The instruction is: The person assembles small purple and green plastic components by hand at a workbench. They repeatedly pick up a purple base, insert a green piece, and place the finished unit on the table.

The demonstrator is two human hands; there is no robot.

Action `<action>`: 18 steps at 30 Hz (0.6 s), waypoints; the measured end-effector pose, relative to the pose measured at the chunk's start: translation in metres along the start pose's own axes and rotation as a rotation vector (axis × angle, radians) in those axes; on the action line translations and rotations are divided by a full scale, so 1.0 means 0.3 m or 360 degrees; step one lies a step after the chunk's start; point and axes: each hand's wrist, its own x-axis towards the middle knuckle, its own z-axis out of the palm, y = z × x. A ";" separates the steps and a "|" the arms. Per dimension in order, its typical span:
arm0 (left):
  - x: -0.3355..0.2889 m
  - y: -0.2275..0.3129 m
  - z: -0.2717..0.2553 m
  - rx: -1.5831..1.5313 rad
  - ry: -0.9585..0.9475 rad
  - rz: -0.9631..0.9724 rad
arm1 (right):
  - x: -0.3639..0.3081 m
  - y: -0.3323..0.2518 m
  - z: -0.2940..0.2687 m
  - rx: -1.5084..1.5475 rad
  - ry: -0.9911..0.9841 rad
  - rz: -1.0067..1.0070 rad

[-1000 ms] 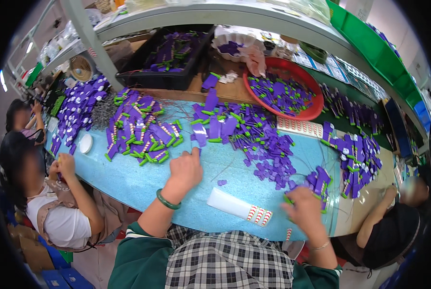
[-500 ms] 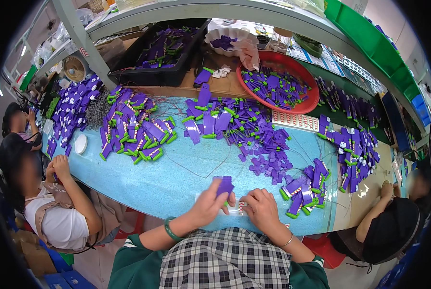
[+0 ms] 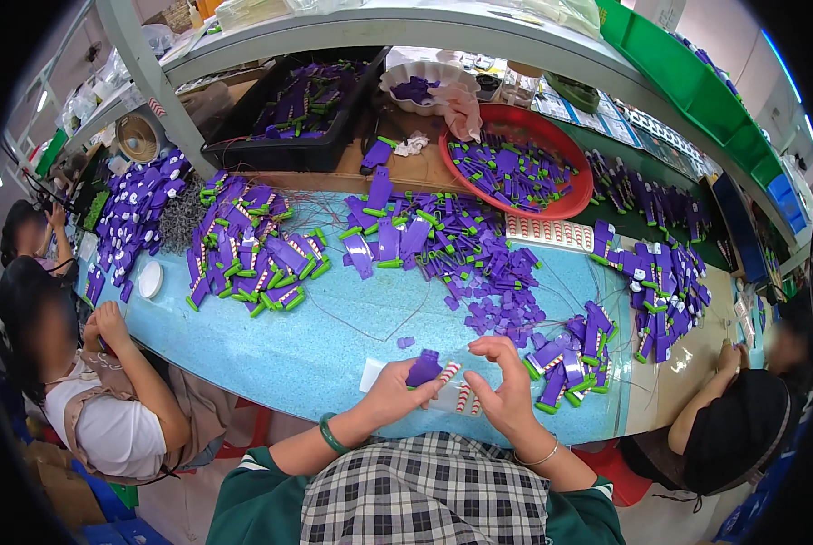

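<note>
My left hand (image 3: 399, 392) is closed on a flat purple plastic piece (image 3: 423, 368), low over the table's front edge. A red-and-white striped sticker (image 3: 449, 371) shows along that piece's right side, by my fingertips. Beside it, my right hand (image 3: 506, 391) has its thumb and forefinger spread apart, with nothing visible between them. Between my hands lies a clear sticker sheet (image 3: 468, 400) with more striped stickers, partly hidden by my fingers. Just beyond my left hand is a small loose purple piece (image 3: 405, 342).
Heaps of purple-and-green parts (image 3: 256, 245) cover the blue table (image 3: 334, 336) at left, centre and right. Behind stand a black crate (image 3: 288, 154) and a red basin (image 3: 551, 209), below a metal shelf (image 3: 379, 27). People sit on both sides.
The purple piece in my left hand has come lower and tilted, showing a striped sticker at its side. My right thumb and forefinger have spread. The small loose purple piece is now visible.
</note>
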 end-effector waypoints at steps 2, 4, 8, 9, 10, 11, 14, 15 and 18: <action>0.003 0.010 -0.006 -0.0204 -0.0017 0.0031 | 0.008 -0.016 0.014 0.0167 0.0018 0.0113; 0.007 0.016 -0.008 -0.0328 -0.0130 0.0052 | -0.005 0.009 0.036 0.0309 -0.0140 0.0184; 0.004 0.035 0.001 -0.0537 -0.0154 0.0042 | -0.026 0.048 0.072 0.0492 -0.0065 0.0202; 0.003 0.027 -0.001 -0.0681 -0.0168 0.0027 | -0.028 0.047 0.076 0.0603 -0.0081 0.0335; 0.002 0.021 -0.002 -0.0825 -0.0182 0.0012 | -0.030 0.045 0.077 0.0712 -0.0097 0.0469; -0.001 0.020 -0.002 -0.0895 -0.0218 -0.0006 | -0.031 0.045 0.079 0.0821 -0.0111 0.0604; -0.004 0.030 0.003 -0.1058 -0.0314 -0.0058 | -0.031 0.056 0.086 0.0740 -0.0130 0.0529; -0.003 0.031 0.004 -0.1083 -0.0338 -0.0073 | -0.031 0.062 0.088 0.0728 -0.0125 0.0510; -0.004 0.034 0.010 -0.1121 -0.0363 -0.0079 | -0.036 0.072 0.093 0.0683 -0.0099 0.0467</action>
